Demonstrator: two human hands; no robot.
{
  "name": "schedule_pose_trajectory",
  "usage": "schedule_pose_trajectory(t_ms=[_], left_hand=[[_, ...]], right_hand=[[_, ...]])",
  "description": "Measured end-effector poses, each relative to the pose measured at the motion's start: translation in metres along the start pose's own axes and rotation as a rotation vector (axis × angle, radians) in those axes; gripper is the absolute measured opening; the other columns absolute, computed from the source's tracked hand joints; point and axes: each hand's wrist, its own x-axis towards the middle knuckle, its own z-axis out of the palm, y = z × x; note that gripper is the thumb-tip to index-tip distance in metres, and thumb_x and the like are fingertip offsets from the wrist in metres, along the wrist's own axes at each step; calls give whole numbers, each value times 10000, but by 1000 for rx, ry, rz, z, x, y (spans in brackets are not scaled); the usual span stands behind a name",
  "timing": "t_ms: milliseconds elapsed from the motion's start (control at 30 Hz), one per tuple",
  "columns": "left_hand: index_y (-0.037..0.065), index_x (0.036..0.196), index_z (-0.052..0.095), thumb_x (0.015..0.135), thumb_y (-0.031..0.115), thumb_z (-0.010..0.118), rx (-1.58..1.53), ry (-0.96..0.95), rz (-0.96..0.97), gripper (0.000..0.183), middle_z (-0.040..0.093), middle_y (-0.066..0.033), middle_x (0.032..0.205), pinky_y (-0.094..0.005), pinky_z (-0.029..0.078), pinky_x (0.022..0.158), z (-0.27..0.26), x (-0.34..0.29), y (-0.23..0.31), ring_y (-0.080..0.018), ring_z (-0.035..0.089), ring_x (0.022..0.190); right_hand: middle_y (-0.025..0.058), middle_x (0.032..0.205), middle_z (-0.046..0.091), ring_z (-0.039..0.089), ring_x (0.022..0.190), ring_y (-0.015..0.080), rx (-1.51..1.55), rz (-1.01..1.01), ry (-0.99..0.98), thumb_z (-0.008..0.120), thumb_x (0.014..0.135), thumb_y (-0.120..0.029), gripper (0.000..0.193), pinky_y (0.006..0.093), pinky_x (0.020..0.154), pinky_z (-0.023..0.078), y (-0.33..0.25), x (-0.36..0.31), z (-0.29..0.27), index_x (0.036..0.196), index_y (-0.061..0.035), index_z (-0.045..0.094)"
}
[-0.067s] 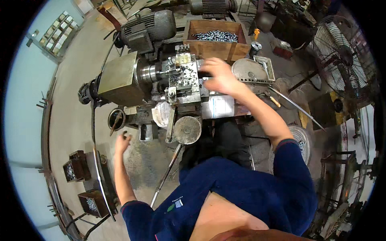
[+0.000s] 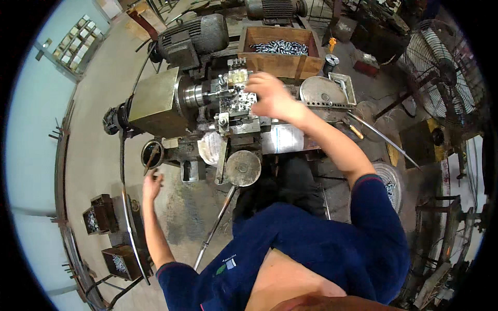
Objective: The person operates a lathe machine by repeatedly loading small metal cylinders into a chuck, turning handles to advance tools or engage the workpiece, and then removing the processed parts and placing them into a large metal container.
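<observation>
My right hand (image 2: 271, 97) is over the right edge of the metal slide (image 2: 239, 101) of a lathe-like machine. Its fingers and thumb are apart, somewhat blurred, and nothing shows between them. Dark metal chips dot the slide, beside the machine's bright spindle (image 2: 194, 95). At the left, my left hand (image 2: 152, 183) is beside the lower end of a stick handle (image 2: 151, 157) leaning in a round dark pot (image 2: 143, 154). Its thumb stands away from the fingers; whether the fingertips touch the handle is unclear.
A wooden box (image 2: 275, 65) of small shiny metal parts stands behind the machine. A round metal plate (image 2: 243, 168) is in front, near my legs. Two boxes of parts, one a dark box (image 2: 106, 217), are at lower left. A large fan (image 2: 441, 72) is at right.
My right hand has moved left, farther over the slide. My left hand has shifted slightly left and up toward the stick handle at the pot.
</observation>
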Motion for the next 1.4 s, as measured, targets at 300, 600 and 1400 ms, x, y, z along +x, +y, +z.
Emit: schedule_pose_trajectory(t_ms=[300,600,1400], left_hand=[[3,1006,610,840,507,503,382,522,-498,541,635,-203,910,-453,474,712,-119,-140,-85,-391,606,824],[-43,909,585,741,312,680,353,495,-318,404,631,-201,762,-433,486,634,-28,-154,47,-329,636,698],[67,1145,547,857,407,547,-662,-46,-384,445,563,-50,794,-299,441,716,-47,-108,2,-186,549,725]], right_hand=[[103,806,650,579,910,274,-346,28,-569,641,557,-244,215,404,1027,295,-21,101,124,711,-101,687],[82,745,653,566,890,246,-414,59,-517,660,544,-272,228,419,1025,271,-23,95,99,688,-98,690],[126,886,601,582,870,326,-99,1064,24,656,593,-258,315,418,724,484,-24,-284,-51,845,-69,667]])
